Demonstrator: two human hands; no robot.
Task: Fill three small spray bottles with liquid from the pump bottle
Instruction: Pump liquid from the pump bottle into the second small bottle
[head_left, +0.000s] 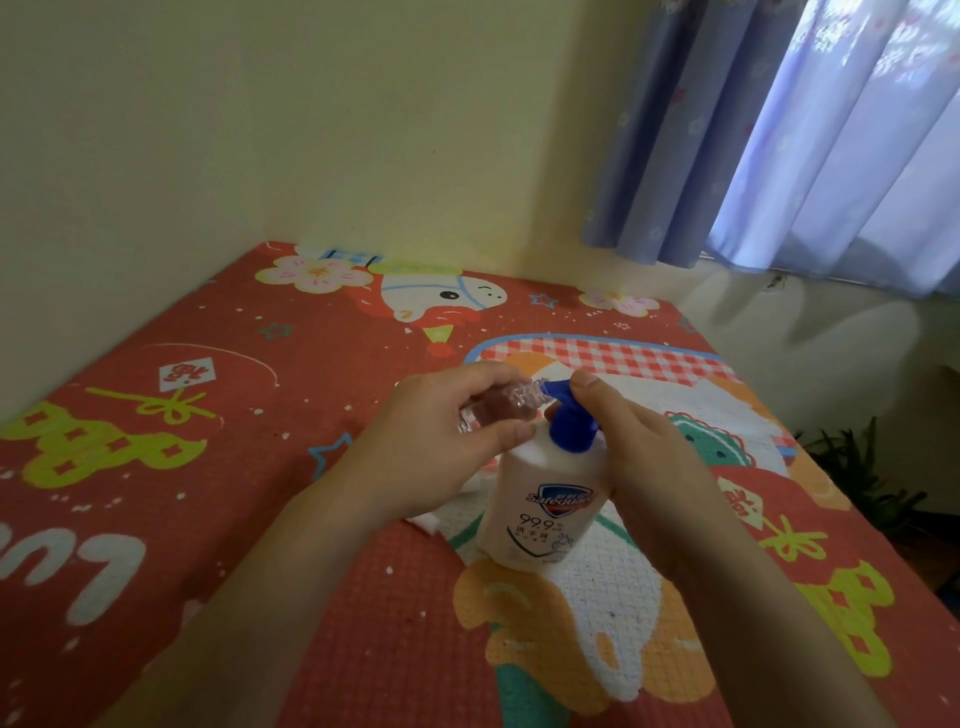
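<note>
Nozzle (553, 388) meets the spray bottle (498, 408) mouth, which my left hand (441, 441) grips tilted. My right hand (631, 441), curled round the pump bottle (540, 509), should press slowly, I judge, keeping mouth under spout.

Two bare forearms are showing from the bottom edge, no sleeves reaching the visible length. Left hand (441, 441) and right hand (639, 447) are wearing nothing visible: no gloves or watch. Fingers (584, 382) are showing short, unpainted nails.

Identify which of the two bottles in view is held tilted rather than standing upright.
The small clear bottle in the left hand; the white pump bottle stands upright.
</note>
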